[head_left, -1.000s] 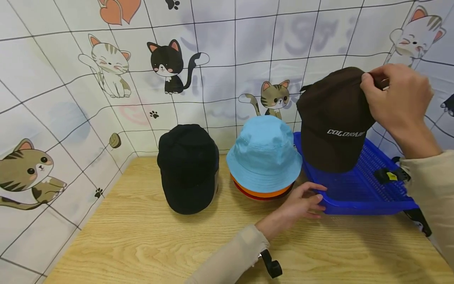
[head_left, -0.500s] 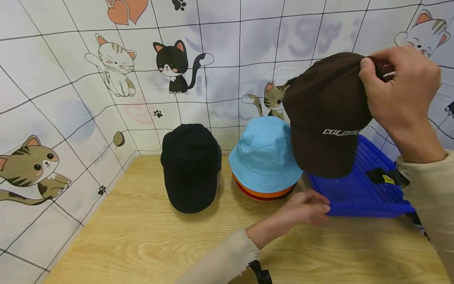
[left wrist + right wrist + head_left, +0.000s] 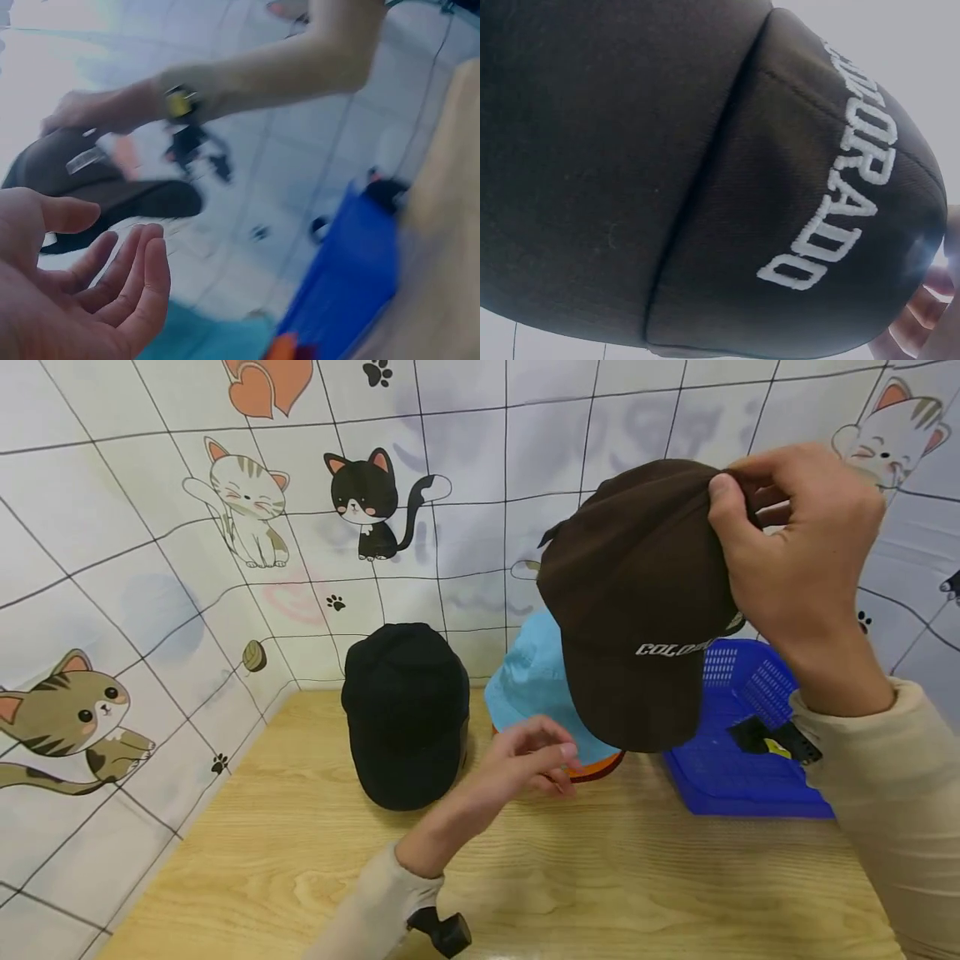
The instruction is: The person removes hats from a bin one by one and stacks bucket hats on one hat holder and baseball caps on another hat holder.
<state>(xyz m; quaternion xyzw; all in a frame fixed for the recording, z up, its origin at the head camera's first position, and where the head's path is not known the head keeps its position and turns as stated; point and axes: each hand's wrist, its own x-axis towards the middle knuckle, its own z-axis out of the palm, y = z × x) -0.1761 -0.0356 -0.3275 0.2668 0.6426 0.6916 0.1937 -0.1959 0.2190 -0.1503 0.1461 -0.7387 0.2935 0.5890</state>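
Observation:
My right hand [image 3: 806, 560] pinches the crown of a dark brown baseball cap [image 3: 637, 577] and holds it in the air, brim down. White COLORADO lettering shows on the cap [image 3: 795, 187] in the right wrist view. Behind it a light blue bucket hat [image 3: 525, 672], partly hidden, tops a stack with an orange and a dark red brim below. My left hand [image 3: 513, 768] hovers in front of this stack, fingers loosely bent and holding nothing. The left wrist view shows the left hand [image 3: 97, 285] with its palm up, apart from the cap. A black cap [image 3: 405, 710] sits on the table at left.
A blue plastic basket [image 3: 738, 789] stands at the right of the wooden table [image 3: 525, 885]. A wall covering [image 3: 465, 502] with cat drawings and grid lines runs behind and along the left side.
My right hand has carried the brown cap left and slightly up, away from above the basket to in front of the bucket hats. My left hand has moved left, away from the basket's corner.

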